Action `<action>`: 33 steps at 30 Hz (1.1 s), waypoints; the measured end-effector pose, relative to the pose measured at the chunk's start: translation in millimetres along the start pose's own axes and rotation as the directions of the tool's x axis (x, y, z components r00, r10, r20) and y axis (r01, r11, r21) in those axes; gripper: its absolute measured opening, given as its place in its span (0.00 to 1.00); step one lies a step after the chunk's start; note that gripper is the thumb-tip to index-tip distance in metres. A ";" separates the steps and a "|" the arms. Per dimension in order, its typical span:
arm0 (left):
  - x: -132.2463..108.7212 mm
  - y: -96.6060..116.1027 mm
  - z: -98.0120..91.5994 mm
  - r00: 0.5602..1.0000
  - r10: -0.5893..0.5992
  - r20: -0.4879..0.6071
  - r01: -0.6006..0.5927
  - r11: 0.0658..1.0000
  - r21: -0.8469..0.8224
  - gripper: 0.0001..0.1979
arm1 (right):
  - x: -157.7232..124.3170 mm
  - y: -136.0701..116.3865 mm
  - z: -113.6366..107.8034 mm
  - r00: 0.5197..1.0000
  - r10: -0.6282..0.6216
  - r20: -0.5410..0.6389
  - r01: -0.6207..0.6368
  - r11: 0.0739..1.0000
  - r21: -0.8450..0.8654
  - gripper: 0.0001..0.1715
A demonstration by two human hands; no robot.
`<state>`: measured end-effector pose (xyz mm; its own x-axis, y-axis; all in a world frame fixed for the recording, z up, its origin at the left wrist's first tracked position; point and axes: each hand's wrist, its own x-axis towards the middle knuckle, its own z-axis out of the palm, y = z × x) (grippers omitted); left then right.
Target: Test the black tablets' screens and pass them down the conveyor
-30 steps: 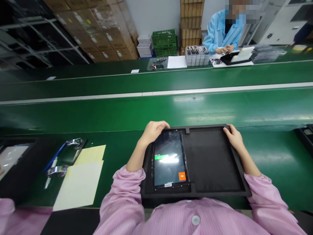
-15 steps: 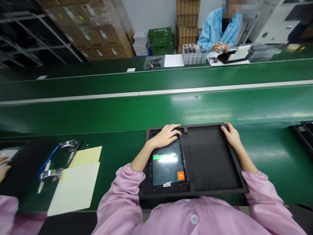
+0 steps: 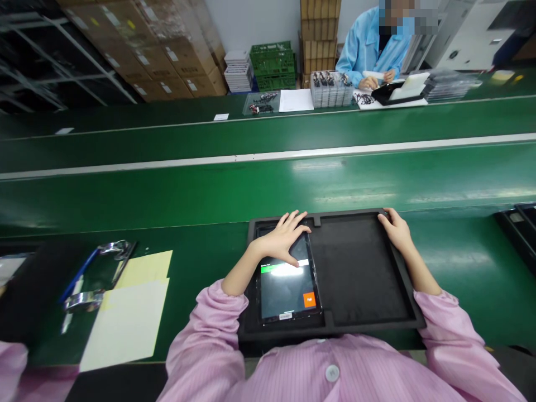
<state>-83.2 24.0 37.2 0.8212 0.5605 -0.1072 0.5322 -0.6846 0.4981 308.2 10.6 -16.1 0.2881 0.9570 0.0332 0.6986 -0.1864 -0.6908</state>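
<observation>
A tablet (image 3: 285,296) lies in the left part of a black foam tray (image 3: 360,268), its screen lit with a green bar and an orange "Fail" box. Over the tablet's upper half rests my left hand (image 3: 282,240), fingers spread and thumb stretched down across the glass. It covers part of the screen. My right hand (image 3: 395,230) grips the tray's upper right corner, thumb on the inner side of the rim and fingers over the outer edge. The tray's right compartment holds nothing.
To the left lie yellow and white paper sheets (image 3: 125,324), a tape roll (image 3: 84,300) and a blue pen (image 3: 79,273). A neighbour's pink sleeve (image 3: 12,363) shows at far left. Across the green bench (image 3: 201,195), a person in blue (image 3: 364,50) works. Dark trays (image 3: 519,229) sit at right.
My left hand's fingers have spread, and its thumb has come out downward over the screen. My right hand stays at the tray corner. The neighbour's hand at far left has mostly left view.
</observation>
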 end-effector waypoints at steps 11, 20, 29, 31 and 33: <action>5.8 14.9 -3.4 0.995 -0.104 0.001 0.104 0.994 -0.016 0.12 | -0.2 -1.9 0.1 1.000 0.006 0.003 -0.006 1.000 -0.018 0.28; 12.4 18.0 -1.5 0.989 -0.141 -0.041 0.139 0.989 -0.039 0.14 | 1.0 2.3 1.3 1.000 -0.011 -0.002 0.011 1.000 -0.010 0.28; 8.9 10.9 -4.0 0.987 -0.147 -0.063 0.147 0.989 -0.018 0.15 | 0.1 -1.9 -0.5 1.000 0.005 0.012 -0.005 1.000 -0.028 0.29; 9.2 9.8 -3.3 0.987 -0.143 -0.068 0.141 0.990 -0.023 0.15 | -0.1 -1.9 -0.7 1.000 0.002 0.008 -0.002 1.000 -0.018 0.30; 9.4 9.4 -2.8 0.988 -0.138 -0.069 0.136 0.990 -0.023 0.15 | -0.3 -2.3 -0.9 1.000 0.001 0.010 -0.001 1.000 -0.010 0.30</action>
<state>-71.0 24.1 43.3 0.7240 0.6800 -0.1155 0.6343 -0.5906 0.4988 307.1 10.5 -13.8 0.2826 0.9589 0.0254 0.7051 -0.1897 -0.6833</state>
